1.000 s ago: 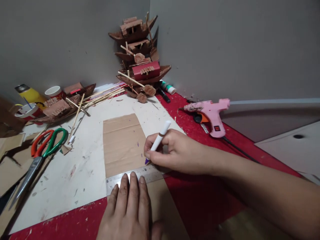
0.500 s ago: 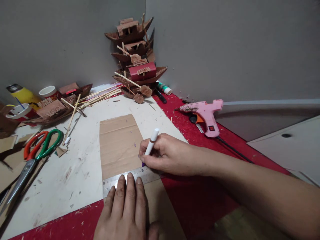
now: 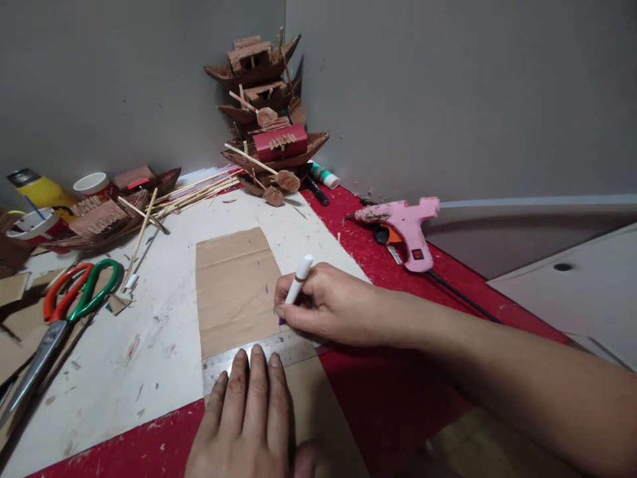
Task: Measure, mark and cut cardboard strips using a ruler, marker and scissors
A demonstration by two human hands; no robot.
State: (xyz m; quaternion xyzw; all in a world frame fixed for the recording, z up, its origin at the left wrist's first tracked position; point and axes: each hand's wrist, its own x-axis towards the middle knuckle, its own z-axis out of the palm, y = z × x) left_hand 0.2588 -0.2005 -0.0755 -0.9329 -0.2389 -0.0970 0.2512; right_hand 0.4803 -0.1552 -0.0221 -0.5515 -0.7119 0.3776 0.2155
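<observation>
A sheet of brown cardboard (image 3: 236,285) lies on the white board, with a clear ruler (image 3: 293,348) across it. My left hand (image 3: 249,411) lies flat, fingers stretched over the ruler and the lower cardboard. In my right hand (image 3: 323,302) is a white marker (image 3: 299,279), tilted, its purple tip down at the cardboard just above the ruler's upper edge. A few small purple marks show on the cardboard near its right side.
Scissors (image 3: 60,325) with red and green handles lie at the left beside cardboard scraps (image 3: 14,345). A pink glue gun (image 3: 415,229) rests at the right, its cord trailing. Model boats (image 3: 283,143) are stacked at the back, near thin sticks (image 3: 199,192) and cups (image 3: 93,184).
The whole view has shifted slightly. The marker tip is a little farther above the ruler's edge; my left hand still lies on the ruler.
</observation>
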